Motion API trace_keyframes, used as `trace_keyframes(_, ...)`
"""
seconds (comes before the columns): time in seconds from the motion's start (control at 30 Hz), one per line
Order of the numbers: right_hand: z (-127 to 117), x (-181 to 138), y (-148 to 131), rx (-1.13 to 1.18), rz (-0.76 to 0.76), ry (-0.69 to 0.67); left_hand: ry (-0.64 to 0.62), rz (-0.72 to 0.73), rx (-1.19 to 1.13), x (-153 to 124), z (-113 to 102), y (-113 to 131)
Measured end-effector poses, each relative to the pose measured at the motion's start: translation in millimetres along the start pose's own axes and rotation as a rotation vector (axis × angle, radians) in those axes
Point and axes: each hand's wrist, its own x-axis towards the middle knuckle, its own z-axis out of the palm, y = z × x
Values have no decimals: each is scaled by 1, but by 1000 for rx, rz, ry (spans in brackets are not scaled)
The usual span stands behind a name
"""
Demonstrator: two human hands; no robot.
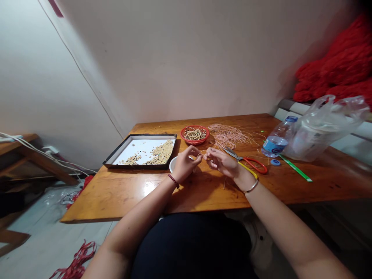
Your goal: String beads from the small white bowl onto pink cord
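Over the middle of the wooden table, my left hand and my right hand meet fingertip to fingertip. Both pinch a thin pale cord stretched between them. Under my left hand sits a small white bowl, partly hidden. Just beyond the hands stands a red basket of strung beads. Scissors with red and yellow handles lie right beside my right wrist.
A black-rimmed tray with tan and dark beads lies at the left. A heap of pink cords is behind the scissors. At the right are a water bottle, its blue cap, a plastic bag and a green stick.
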Motion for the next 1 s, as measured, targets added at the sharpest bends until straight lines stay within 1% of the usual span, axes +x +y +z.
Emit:
trace_keyframes(0.13, -1, 1, 0, 4, -16, 49, 17, -12, -121, 4, 1, -2)
trace_keyframes(0.23, -1, 2, 1, -7, -45, 95, -32, -77, -230, 7, 2, -6)
trace_keyframes(0.4, -1, 2, 1, -79, -88, 123, -127, -217, -373, 8, 5, -14)
trace_keyframes(0.5, 0, 2, 0, -114, -90, 138, -125, -254, -391, 8, 5, -13)
trace_keyframes(0.6, 0, 3, 1, -128, -105, 134, -135, -255, -384, 7, 4, -11)
trace_keyframes(0.77, 0, 4, 3, -160, -152, 154, -194, -263, -334, 7, 3, -9)
trace_keyframes(0.9, 1, 5, 2, -156, -131, 190, -241, -277, -293, 7, 2, -9)
trace_keyframes(1.0, 2, 6, 1, -169, -130, 184, -289, -282, -283, 8, 1, -8)
